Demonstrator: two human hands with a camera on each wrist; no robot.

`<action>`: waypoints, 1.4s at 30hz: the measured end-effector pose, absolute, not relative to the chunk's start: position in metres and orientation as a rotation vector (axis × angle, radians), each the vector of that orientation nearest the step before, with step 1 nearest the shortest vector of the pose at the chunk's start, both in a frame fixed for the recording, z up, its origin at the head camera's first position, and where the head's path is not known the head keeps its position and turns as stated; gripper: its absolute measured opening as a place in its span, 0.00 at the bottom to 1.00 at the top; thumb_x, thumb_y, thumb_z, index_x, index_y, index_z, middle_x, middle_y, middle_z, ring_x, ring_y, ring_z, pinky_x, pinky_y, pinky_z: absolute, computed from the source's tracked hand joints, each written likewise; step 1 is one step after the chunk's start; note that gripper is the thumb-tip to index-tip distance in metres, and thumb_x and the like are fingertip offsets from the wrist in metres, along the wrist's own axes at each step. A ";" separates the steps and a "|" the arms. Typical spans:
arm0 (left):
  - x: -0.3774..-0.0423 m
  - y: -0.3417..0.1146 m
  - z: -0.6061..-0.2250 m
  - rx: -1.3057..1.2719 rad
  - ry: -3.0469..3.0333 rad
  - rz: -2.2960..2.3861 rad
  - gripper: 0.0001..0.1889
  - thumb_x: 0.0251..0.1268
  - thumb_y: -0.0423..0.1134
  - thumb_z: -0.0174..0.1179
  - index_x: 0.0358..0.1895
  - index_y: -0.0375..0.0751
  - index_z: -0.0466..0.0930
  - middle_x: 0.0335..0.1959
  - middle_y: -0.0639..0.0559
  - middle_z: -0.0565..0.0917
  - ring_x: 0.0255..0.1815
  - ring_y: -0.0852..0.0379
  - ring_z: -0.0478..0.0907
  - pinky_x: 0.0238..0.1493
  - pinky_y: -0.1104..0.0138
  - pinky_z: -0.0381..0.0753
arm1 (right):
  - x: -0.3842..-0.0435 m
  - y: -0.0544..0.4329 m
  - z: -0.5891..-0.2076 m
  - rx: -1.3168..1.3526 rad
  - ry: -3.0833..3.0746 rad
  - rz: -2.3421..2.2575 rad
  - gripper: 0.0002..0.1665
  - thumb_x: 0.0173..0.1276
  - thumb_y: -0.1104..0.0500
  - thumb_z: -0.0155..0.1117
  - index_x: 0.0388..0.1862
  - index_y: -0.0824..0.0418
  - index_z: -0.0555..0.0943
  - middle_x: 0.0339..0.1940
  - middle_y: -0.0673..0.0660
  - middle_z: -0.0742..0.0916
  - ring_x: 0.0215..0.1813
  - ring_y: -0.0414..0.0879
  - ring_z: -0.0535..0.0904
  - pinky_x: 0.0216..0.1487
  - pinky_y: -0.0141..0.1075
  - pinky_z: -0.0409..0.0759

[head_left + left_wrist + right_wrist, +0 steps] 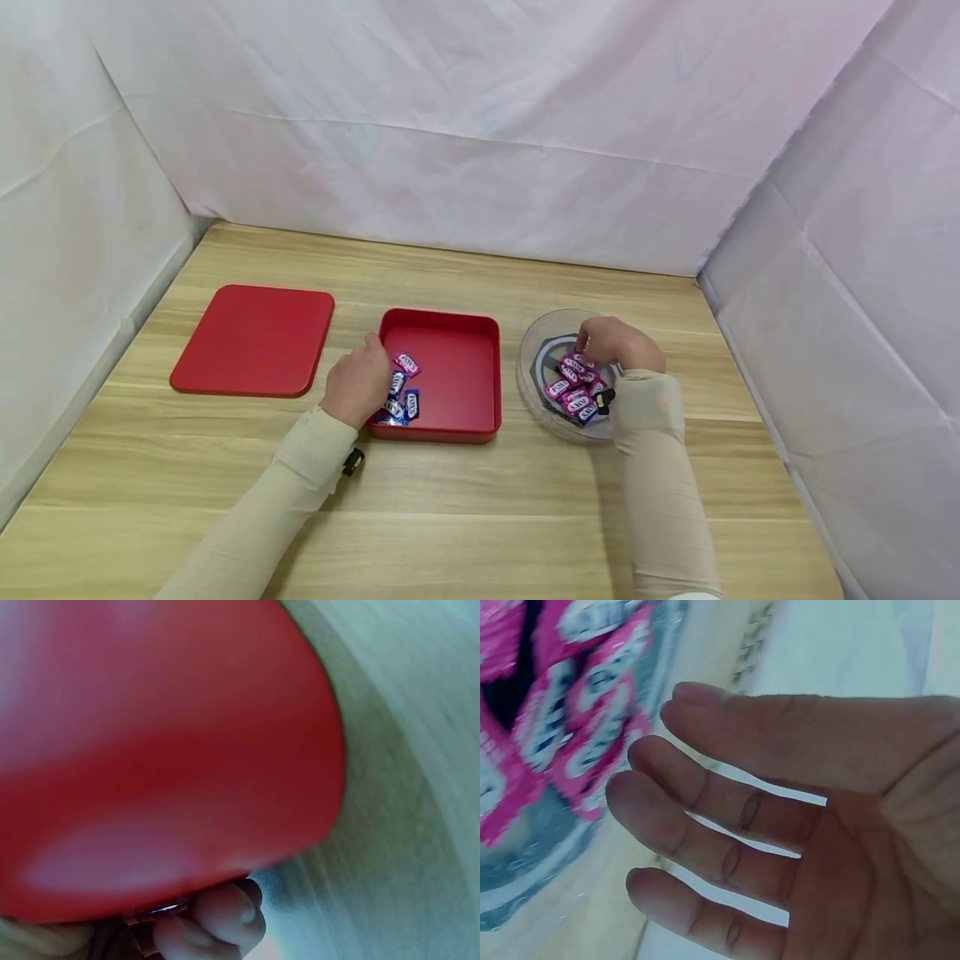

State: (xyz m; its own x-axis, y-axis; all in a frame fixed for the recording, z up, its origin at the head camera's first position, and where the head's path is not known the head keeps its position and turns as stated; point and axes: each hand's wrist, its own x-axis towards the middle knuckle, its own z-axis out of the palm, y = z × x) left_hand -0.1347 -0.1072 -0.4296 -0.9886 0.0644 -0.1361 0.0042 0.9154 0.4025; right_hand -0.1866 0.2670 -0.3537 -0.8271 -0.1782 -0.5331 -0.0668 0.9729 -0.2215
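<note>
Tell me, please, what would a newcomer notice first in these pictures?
The open red box near the middle of the table would probably draw the eye first, with blue packets and a pink packet inside, near the left hand. Next come the flat red lid left of the box and the clear bowl right of it, holding mostly pink packets beside the right hand.
</note>
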 end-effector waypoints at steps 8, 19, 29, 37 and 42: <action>-0.134 -0.108 -0.431 0.073 2.966 0.613 0.11 0.83 0.33 0.47 0.46 0.24 0.70 0.27 0.33 0.82 0.31 0.32 0.87 0.35 0.42 0.90 | -0.181 0.234 -0.341 -0.265 2.611 -0.345 0.21 0.78 0.61 0.64 0.64 0.72 0.81 0.63 0.69 0.86 0.56 0.58 0.84 0.58 0.53 0.84; -0.132 -0.106 -0.430 0.047 2.936 0.620 0.13 0.83 0.34 0.48 0.52 0.22 0.70 0.32 0.31 0.83 0.33 0.33 0.88 0.39 0.42 0.91 | -0.165 0.169 -0.327 -0.456 2.698 -0.233 0.17 0.78 0.63 0.64 0.61 0.68 0.83 0.61 0.64 0.89 0.61 0.57 0.86 0.63 0.50 0.85; -0.130 -0.104 -0.431 0.063 2.949 0.595 0.11 0.82 0.33 0.48 0.51 0.24 0.70 0.30 0.31 0.84 0.32 0.32 0.88 0.37 0.42 0.91 | -0.150 0.100 -0.326 -0.580 2.713 -0.072 0.20 0.77 0.59 0.68 0.65 0.60 0.82 0.55 0.57 0.88 0.53 0.50 0.84 0.56 0.44 0.87; -0.131 -0.104 -0.431 0.097 2.971 0.594 0.11 0.82 0.33 0.48 0.49 0.24 0.70 0.30 0.29 0.84 0.33 0.29 0.88 0.33 0.41 0.89 | -0.144 0.057 -0.343 -0.681 2.615 0.028 0.25 0.76 0.54 0.71 0.70 0.53 0.82 0.61 0.55 0.88 0.55 0.48 0.84 0.61 0.45 0.88; -0.129 -0.104 -0.432 0.097 2.980 0.607 0.09 0.81 0.32 0.48 0.47 0.25 0.69 0.31 0.29 0.84 0.33 0.29 0.88 0.33 0.41 0.89 | -0.144 0.043 -0.355 -0.745 2.546 0.017 0.14 0.76 0.55 0.71 0.58 0.52 0.86 0.50 0.51 0.89 0.47 0.45 0.82 0.57 0.42 0.88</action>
State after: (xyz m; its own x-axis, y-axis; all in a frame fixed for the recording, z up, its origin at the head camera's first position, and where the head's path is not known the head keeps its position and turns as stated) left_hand -0.1294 -0.1039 -0.4317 -0.9931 0.0818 -0.0835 0.0426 0.9185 0.3930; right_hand -0.1439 0.0429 -0.3547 -0.7341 -0.5047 -0.4544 -0.5109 0.8512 -0.1201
